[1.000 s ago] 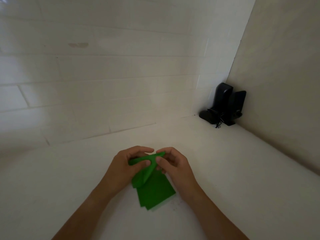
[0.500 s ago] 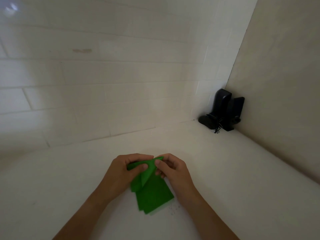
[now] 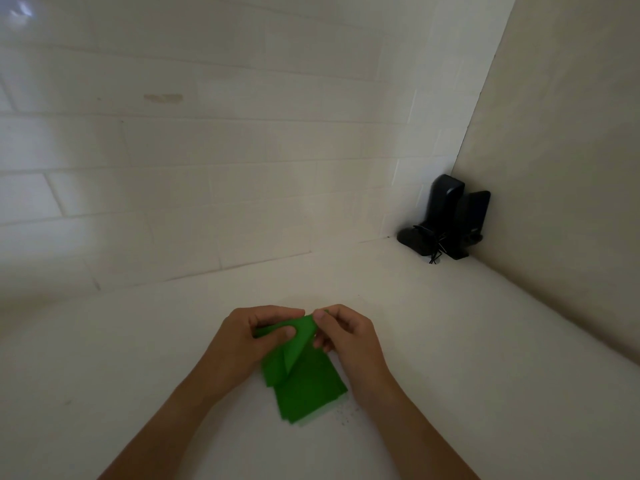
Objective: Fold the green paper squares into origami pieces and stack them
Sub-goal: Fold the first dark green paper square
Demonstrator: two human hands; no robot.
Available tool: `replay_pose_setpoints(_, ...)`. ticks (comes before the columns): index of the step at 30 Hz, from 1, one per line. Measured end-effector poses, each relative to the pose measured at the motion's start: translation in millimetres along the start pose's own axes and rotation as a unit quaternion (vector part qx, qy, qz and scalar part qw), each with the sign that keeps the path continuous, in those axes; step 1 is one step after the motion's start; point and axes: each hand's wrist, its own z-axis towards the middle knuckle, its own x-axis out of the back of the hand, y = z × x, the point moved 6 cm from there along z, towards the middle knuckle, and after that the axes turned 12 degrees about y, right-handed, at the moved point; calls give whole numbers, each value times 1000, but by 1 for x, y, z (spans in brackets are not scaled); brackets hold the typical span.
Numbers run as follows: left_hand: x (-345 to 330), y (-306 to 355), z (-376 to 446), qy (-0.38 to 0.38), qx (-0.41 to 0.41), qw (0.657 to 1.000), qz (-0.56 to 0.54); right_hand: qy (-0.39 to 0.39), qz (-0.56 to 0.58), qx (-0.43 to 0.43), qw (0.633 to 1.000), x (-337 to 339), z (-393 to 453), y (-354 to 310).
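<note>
A half-folded green paper square (image 3: pixel 294 344) is held up just above the white counter, between both hands. My left hand (image 3: pixel 249 337) pinches its left part between thumb and fingers. My right hand (image 3: pixel 346 336) pinches the top right corner with thumb and forefinger. Under the folded sheet lies a small stack of flat green paper squares (image 3: pixel 308 393), flat on the counter, partly covered by the sheet and my hands.
A black device with a short cord (image 3: pixel 446 220) stands in the far right corner of the white counter (image 3: pixel 138 358). A tiled wall (image 3: pixel 207 168) rises behind and a plain wall (image 3: pixel 571 168) closes the right side. Small dark specks lie by the stack.
Both hands pinch the same sheet throughout. The fold has closed a little, with the thumbs drawn nearer each other. The camera has tipped slightly.
</note>
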Motion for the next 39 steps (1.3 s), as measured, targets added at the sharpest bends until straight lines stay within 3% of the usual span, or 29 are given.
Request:
replay_pose_setpoints(18,12,-10,3,72,75,992,-72,6,-15,-6,1000,1,3,4)
replay_pose_setpoints(27,8,-5,0,37,78,993,-76,-45,-67,12,997,-2,3,3)
replay_pose_setpoints(39,7,-4,0,23,52,998,-24,-37,-91,18,995,-2,5,8)
